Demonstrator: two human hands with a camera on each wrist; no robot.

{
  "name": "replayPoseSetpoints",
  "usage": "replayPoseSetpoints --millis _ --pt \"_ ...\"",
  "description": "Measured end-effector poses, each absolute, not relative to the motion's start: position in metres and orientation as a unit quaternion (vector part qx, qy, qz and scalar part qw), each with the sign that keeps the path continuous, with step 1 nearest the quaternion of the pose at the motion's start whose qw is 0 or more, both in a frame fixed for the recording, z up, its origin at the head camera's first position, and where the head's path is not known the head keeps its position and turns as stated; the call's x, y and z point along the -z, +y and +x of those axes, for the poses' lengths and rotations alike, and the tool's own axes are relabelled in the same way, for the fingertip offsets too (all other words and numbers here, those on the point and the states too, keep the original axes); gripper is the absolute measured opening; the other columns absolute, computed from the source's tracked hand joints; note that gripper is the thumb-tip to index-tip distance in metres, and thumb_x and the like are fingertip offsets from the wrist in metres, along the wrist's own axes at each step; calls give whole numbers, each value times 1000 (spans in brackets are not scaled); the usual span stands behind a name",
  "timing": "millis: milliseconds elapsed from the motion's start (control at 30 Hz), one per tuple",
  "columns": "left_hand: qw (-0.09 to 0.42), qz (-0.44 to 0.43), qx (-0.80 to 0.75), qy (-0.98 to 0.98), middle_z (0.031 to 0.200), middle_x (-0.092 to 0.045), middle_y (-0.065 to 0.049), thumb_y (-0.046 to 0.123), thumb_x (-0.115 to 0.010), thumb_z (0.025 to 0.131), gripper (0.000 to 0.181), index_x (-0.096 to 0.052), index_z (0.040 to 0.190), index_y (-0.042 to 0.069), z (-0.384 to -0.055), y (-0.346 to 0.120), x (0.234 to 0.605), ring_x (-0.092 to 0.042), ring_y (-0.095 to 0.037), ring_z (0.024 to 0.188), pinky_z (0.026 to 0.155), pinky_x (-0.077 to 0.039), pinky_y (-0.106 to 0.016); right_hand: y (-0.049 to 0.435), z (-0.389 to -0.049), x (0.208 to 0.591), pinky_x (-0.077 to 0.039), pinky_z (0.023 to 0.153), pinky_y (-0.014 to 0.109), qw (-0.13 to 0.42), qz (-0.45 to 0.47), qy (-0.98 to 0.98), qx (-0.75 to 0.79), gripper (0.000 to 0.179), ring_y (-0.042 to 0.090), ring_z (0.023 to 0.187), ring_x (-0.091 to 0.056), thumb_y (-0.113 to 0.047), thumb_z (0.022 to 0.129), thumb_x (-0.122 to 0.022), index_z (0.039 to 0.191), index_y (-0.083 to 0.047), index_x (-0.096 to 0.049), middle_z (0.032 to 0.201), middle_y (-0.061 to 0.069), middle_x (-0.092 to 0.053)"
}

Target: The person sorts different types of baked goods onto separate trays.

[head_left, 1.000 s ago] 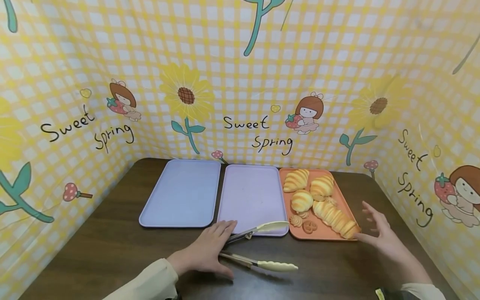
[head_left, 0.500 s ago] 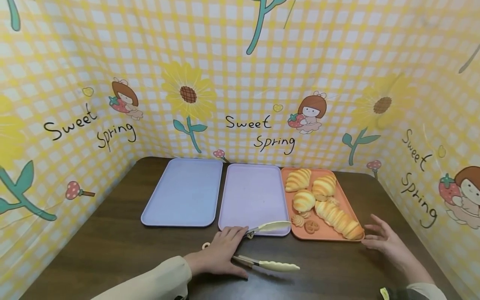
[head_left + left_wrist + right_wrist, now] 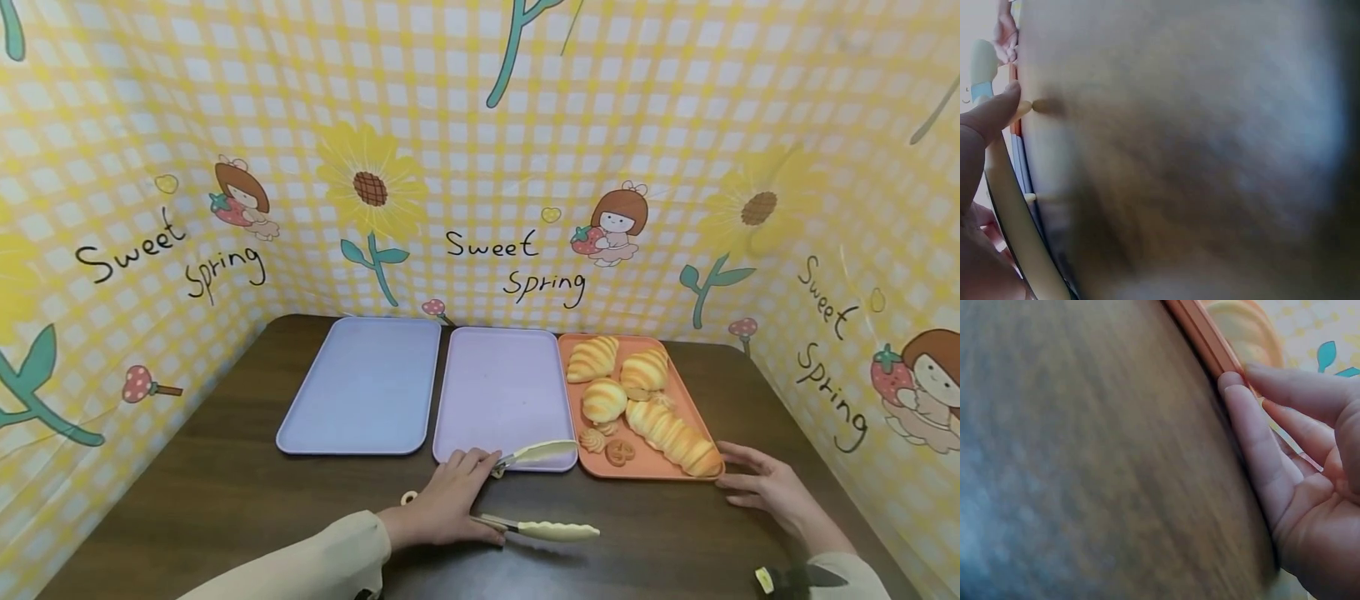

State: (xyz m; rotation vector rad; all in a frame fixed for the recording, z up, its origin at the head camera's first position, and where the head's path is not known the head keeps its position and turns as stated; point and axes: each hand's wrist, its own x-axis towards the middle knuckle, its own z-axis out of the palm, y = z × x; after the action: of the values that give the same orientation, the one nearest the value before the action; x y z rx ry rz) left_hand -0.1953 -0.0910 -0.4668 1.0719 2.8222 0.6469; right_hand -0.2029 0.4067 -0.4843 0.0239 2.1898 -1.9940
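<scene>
My left hand (image 3: 442, 502) holds a pair of tongs (image 3: 558, 531) around the middle, palm down, fingers at the far arm and thumb at the near one. Their pale yellow scalloped tips are spread apart, the far tip overlapping the lilac tray (image 3: 506, 392). In the left wrist view my thumb (image 3: 997, 112) lies across a tong arm (image 3: 1019, 231). At the near right corner of the orange tray (image 3: 637, 472), my right hand (image 3: 772, 492) pinches the rim, as the right wrist view shows at the tray edge (image 3: 1207, 334). Nearest that hand lies a long ridged bread roll (image 3: 671, 437).
The orange tray also carries striped rolls (image 3: 592, 360), swirl cookies (image 3: 592, 439) and a pretzel-shaped cookie (image 3: 619, 452). A blue tray (image 3: 363, 387) stands left of the lilac one. Patterned yellow check cloth (image 3: 480, 167) walls in the dark wooden table (image 3: 202, 492) at the back and sides.
My left hand has slid right along the tongs, uncovering the ring at their handle end, its thumb and fingers drawn closer. My right hand has lowered onto the orange tray's corner, its fingers drawing together.
</scene>
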Motion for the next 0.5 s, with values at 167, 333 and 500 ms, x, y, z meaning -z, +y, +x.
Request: replayPoseSetpoints --millis 167,333,500 --pt "36 340 -230 911 130 -47 -5 56 -85 70 105 -40 148 0 -197 -89 465 -40 -19 106 90 -38 -40 405 -203 485 -58 73 31 91 23 730 677 49 12 87 -70 5 89 -67 102 -42 -70 102 -23 -63" --pt "35 349 -226 909 128 -46 -5 57 -85 70 104 -42 146 1 -200 -88 463 -40 -19 104 88 -39 -37 404 -202 486 -57 74 30 89 23 730 678 50 11 87 -70 5 89 -66 100 -43 -71 102 -24 -63" --pt "8 357 -228 906 125 -49 -8 57 -85 70 105 -42 145 -3 -210 -83 449 -47 -23 104 87 -44 -39 405 -202 486 -57 74 30 83 23 728 680 50 10 86 -70 5 89 -66 99 -43 -71 102 -25 -64"
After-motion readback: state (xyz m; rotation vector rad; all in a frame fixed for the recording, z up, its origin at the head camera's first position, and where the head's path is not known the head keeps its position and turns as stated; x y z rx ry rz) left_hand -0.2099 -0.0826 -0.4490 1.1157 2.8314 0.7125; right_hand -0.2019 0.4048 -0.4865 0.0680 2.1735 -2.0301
